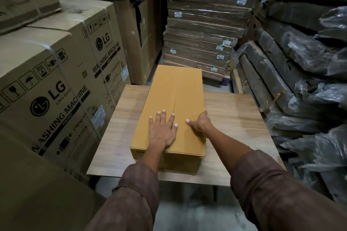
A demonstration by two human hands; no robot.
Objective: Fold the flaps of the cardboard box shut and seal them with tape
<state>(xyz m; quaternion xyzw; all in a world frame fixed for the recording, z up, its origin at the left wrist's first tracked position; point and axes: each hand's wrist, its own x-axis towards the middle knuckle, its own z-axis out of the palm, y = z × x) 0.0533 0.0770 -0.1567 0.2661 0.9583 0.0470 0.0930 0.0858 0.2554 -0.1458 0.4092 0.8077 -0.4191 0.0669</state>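
Stacks fill the room on every side. On the left stand big washing machine cartons (56,84), strapped with pale bands and printed with handling symbols, one behind another and more piled above. Straight ahead rises a tall pile of flat cardboard bundles (204,24) wrapped in clear film, each with a small white and green label. Along the right lean long packs under crumpled dark plastic sheeting (304,58), stacked high.

In the middle of all this sits a small wooden table (236,114) with a pale grain top. The cardboard box (174,88) lies lengthwise on it, running away from the person, its far end reaching past the table's back edge. Its top flaps are folded down flat, and they meet in a seam that runs down the middle of the lid. I see no tape on that seam.

The person leans over the near end, both forearms in rolled brown sleeves (139,193). The left hand (162,129) lies flat on the left flap, fingers straight and spread, the palm pressing down just beside the seam; it clasps nothing. The right hand (200,123) is at the box's right edge, thumb resting on top of the right flap and the fingers curled over the side, so it grips that edge of the box. The two hands are near each other, with the seam between them.
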